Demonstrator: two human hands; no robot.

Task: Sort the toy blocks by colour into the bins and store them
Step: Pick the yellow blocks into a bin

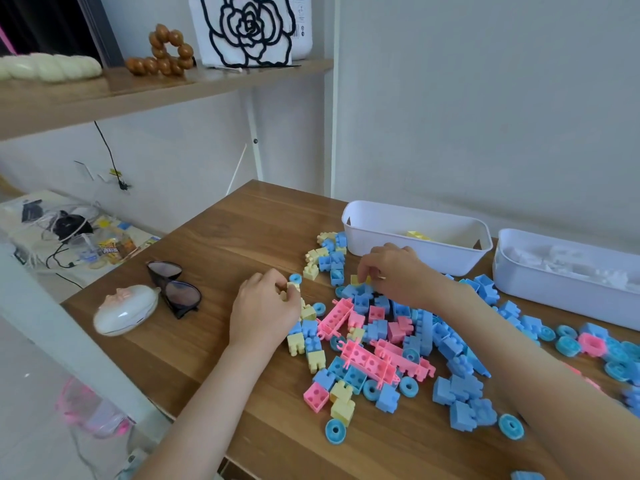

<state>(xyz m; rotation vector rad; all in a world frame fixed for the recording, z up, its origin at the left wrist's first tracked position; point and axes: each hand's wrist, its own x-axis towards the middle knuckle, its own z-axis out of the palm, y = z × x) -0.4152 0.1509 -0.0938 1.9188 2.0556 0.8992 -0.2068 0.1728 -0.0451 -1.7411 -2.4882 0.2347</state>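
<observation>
Left hand (265, 306) fingers (281, 287) curl round a pale yellow block (294, 287) at the pile's edge — palm down. Right hand (398, 271) fingers (367, 268) pinch a yellow block (358, 279) near the white bin (415, 258), wrist arched over blocks (367, 341) on the tabletop (214, 244).

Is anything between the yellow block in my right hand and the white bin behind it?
Nothing visible. The right hand pinches the yellow plastic block right before the white plastic bin; only its near wall rises between.
</observation>
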